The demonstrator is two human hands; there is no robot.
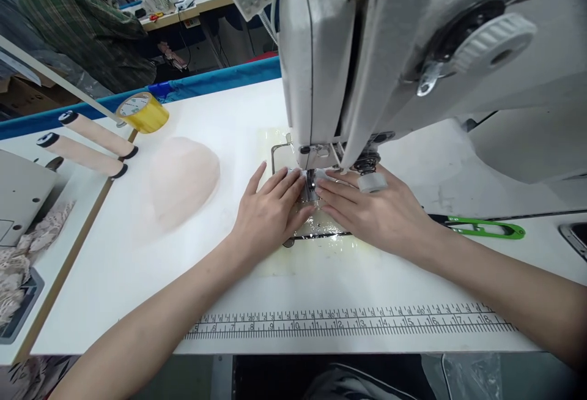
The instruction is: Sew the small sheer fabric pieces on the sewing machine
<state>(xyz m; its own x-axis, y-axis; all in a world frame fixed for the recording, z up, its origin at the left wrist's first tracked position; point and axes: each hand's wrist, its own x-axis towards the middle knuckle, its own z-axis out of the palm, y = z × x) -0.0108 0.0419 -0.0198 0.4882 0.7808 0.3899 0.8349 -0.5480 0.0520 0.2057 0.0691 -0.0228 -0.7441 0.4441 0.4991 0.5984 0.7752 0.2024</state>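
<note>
My left hand [270,207] lies flat on the left of the sewing machine's presser foot [311,185], fingers outstretched and the thumb apart. On the foot's other side my right hand [371,207] rests with its fingers extended toward the needle area, partly behind a round white knob [372,182]. Both hands press down around the shiny, film-covered needle plate [321,226]. Whether a thin piece of material lies under the fingers I cannot tell. The sewing machine head [316,63] hangs directly over them. A sheer pale pink fabric piece [186,183] lies to the left.
Green thread snips [488,229] lie right of my right wrist. Two thread cones [98,135] and a yellow tape roll [143,112] are at the left. A printed ruler [339,323] runs along the front edge. Another person [77,33] sits beyond the blue-edged table.
</note>
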